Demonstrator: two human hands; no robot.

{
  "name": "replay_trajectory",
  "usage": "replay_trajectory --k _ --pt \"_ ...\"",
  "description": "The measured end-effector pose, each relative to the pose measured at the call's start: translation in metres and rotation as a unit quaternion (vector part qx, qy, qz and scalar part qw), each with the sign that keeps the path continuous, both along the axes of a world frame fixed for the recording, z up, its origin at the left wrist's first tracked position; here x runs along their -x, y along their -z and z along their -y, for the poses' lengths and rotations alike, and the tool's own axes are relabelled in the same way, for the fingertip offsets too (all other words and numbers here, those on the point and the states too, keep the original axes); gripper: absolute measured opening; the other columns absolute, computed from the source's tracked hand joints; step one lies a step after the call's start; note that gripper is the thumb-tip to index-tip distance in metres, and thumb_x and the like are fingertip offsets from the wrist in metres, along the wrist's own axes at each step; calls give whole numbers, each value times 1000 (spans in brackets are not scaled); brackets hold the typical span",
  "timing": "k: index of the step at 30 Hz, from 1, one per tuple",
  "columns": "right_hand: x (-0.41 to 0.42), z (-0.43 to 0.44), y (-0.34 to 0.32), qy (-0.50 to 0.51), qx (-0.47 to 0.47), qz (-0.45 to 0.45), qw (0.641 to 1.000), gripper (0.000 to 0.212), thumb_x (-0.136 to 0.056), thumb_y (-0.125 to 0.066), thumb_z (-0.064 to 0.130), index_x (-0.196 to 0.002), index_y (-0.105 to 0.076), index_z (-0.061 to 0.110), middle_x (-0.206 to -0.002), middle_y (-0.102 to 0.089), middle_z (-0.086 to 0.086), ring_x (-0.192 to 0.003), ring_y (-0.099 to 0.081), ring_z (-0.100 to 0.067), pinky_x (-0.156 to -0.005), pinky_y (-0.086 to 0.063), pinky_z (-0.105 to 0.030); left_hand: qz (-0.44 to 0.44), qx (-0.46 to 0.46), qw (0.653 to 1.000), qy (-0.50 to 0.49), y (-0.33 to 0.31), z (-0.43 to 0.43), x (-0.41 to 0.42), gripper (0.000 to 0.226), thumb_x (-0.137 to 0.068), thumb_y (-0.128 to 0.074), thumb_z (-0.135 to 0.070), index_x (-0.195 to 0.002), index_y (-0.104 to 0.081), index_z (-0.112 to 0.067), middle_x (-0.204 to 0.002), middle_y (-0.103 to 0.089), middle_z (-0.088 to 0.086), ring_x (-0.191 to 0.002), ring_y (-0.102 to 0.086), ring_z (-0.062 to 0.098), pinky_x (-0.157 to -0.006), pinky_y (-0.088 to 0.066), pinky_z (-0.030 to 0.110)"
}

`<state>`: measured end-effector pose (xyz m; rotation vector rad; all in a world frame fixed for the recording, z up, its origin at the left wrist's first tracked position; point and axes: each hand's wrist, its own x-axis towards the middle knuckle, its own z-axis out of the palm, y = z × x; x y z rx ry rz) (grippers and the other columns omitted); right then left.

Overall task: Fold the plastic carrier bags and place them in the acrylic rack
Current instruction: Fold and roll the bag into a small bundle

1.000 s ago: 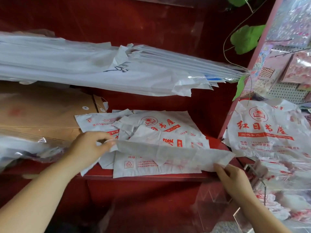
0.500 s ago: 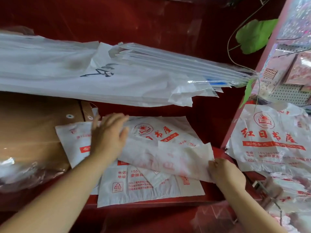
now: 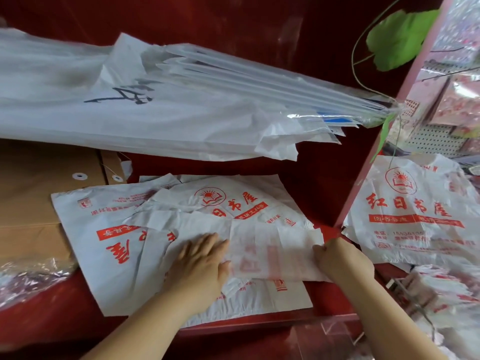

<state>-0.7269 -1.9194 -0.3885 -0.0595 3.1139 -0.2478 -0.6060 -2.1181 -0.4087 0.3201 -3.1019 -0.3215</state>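
A folded white carrier bag [image 3: 275, 253] with faint red print lies on top of a flat pile of white bags with red lettering [image 3: 109, 245] on the red shelf [image 3: 259, 323]. My left hand [image 3: 200, 266] presses flat on the folded bag's left part, fingers straight. My right hand [image 3: 342, 258] pinches the bag's right edge with curled fingers. The acrylic rack [image 3: 405, 289] shows at the lower right, with folded bags [image 3: 446, 289] in it.
A big stack of white plastic and paper sheets [image 3: 155, 110] overhangs the shelf above the bags. Brown envelopes [image 3: 39, 193] lie at the left, crinkled clear plastic [image 3: 28, 279] below them. Another printed bag [image 3: 413, 211] lies right of the pink upright [image 3: 384, 141].
The bag's lower flap was lifted and folded upward onto itself. My left hand moved from the left corner to the bag's middle and now presses it flat; my right hand stays on the right edge.
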Motion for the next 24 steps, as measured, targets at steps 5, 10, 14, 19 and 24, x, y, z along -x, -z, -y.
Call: replay_trajectory --k 5,10,14,19,24 --pt "-7 8 -11 13 38 41 998 32 -96 -37 25 -112 -57 6 -106 -62 -8 -102 -57 -27 -74 -38 -29 9 -9 1000 -11 -3 -1 0 49 -101 -14 -36 -147 1 -31 -155 12 -6 -142 12 12 -113 9 32" --pt "-22 4 -12 4 -92 -53 994 30 -95 -36 25 -123 -39 16 -123 -54 -2 -115 -49 -22 -88 -34 -30 9 -6 1000 -12 -5 -1 2 49 -100 -19 -38 -146 -6 -33 -155 4 -10 -142 5 11 -113 1 32" --pt "-44 16 13 -120 -2 -255 959 29 -74 -65 16 -103 -63 13 -108 -64 -6 -99 -62 -29 -79 -50 -38 -4 16 1000 12 -11 -3 3 48 -98 -26 -43 -144 -16 -34 -150 -13 -14 -138 -10 11 -109 -5 27" --pt "-56 23 35 -241 106 -257 930 32 -78 -40 28 -70 -71 22 -82 -71 7 -72 -68 -17 -63 -54 -31 -25 -20 998 59 -29 13 21 42 -98 -33 -35 -140 -31 -31 -147 -24 -12 -135 -20 10 -109 -13 24" --pt "-53 18 40 -231 107 -228 940 34 -77 -37 28 -73 -71 23 -87 -71 8 -78 -69 -16 -64 -54 -28 34 -92 995 25 -39 54 69 36 -96 -44 -26 -132 -45 -22 -142 -40 -2 -129 -38 16 -107 -30 29"
